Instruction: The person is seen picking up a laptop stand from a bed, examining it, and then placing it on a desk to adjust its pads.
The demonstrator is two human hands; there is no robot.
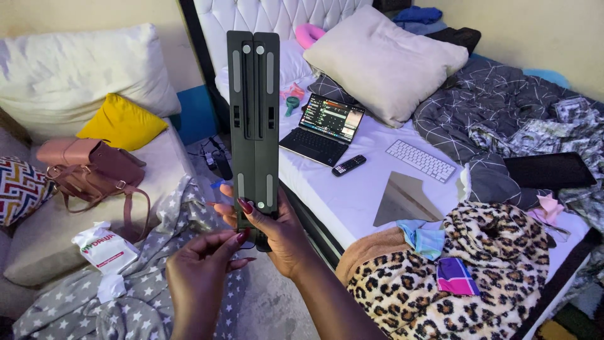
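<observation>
The right hand (277,230) grips the lower end of a folded dark stand (253,119), thumb across its front and fingers wrapped behind, holding it upright in the air between the bed and the couch. The stand is a long flat pair of bars lying side by side, with grey pads near the top and bottom. The left hand (201,264) is just below and to the left, fingers curled and pinched together at the stand's bottom edge; whether it actually holds the stand or only touches it I cannot tell.

Behind the stand, on the white sheet of the bed (352,195), lies an open laptop (322,129) with its screen lit, a black remote (348,165) just beside it, and a white keyboard (420,160) further right. A big beige pillow (384,60) leans near the headboard. A leopard-print blanket (440,277) is heaped at the near corner of the bed, with a dark tablet (548,170) well apart on the rumpled grey bedding.

On the left, a pink handbag (91,167) sits on the couch beside a yellow cushion (123,123), and a white packet (104,249) rests on a grey star-print cloth (126,302)
</observation>
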